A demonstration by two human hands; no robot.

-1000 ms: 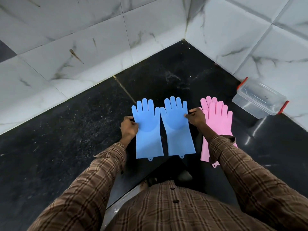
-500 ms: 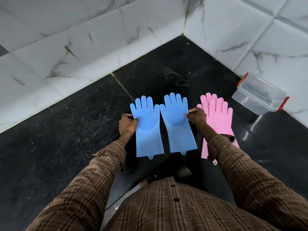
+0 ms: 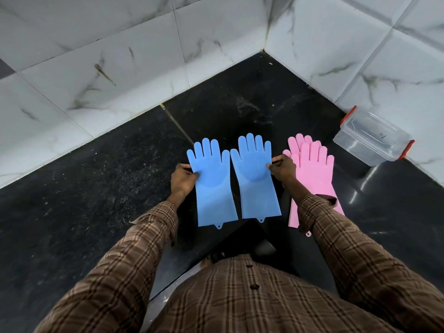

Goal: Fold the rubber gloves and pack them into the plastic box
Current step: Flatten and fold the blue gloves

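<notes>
Two blue gloves held flat, side by side, over the dark surface (image 3: 96, 212).
Left hand (image 3: 182, 181) fingers pinch the left blue glove (image 3: 213, 186) at its outer edge; right hand (image 3: 283, 169) pinches the right blue glove (image 3: 257, 183) likewise, probably to align the pair for folding. Pink gloves (image 3: 312, 174) lie stacked just beside; lidded plastic box (image 3: 372, 138) waits by the wall.

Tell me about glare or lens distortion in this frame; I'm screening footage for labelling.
Head view: wide-angle bending curves the wall tile lines; bright streaks of glare lie on the black floor below the plastic box; the blue gloves, pink gloves and both hands stay sharp and evenly lit.
</notes>
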